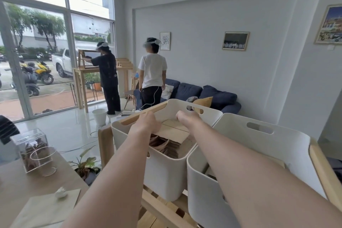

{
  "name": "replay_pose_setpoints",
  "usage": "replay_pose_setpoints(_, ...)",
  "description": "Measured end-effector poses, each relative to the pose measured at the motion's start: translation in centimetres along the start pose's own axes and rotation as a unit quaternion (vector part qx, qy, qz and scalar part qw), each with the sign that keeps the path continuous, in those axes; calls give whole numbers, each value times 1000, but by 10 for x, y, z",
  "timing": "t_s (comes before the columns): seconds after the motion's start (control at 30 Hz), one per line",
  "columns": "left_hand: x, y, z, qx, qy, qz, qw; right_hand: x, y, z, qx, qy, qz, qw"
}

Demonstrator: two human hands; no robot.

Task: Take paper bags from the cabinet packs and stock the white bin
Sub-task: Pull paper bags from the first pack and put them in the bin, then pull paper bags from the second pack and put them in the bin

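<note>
A white bin [166,170] stands on a wooden rack in the head view, just ahead of me. Brown paper bags [164,147] with handles stand packed in its near part. Over them lies a flat pale stack of paper bags [174,130]. Both my arms reach into the bin. My left hand [148,122] grips the stack's left edge and my right hand [187,116] grips its far edge, near the bin's back wall. The fingertips of both hands curl down out of sight. No cabinet or packs are in view.
A second white bin [262,146] stands right of the first on the wooden rack [105,140]. At the left, a counter [16,187] carries a clear box [31,146]. Beyond are two people with headsets, a white bucket [100,115], a potted plant [85,164] and a blue sofa [190,90].
</note>
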State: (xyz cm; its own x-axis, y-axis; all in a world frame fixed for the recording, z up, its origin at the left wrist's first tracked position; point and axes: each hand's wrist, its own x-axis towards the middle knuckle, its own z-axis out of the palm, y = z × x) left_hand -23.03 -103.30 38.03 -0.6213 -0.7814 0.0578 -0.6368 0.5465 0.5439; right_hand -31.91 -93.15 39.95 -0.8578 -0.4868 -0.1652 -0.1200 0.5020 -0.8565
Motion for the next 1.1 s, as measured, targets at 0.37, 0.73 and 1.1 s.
replay_pose_setpoints(0.37, -81, 86, -6, -45, 126, 88, 987, -58, 36, -123, -238, 152, -179, 942)
replay_pose_setpoints(0.73, -276, 226, 74, -45, 74, 267, 960, -192, 199, -317, -293, 204, -115, 927)
replay_pose_setpoints(1.1, -516, 300, 281, -79, -78, 296, 949, -371, 537, -471, -255, 197, 167, 932)
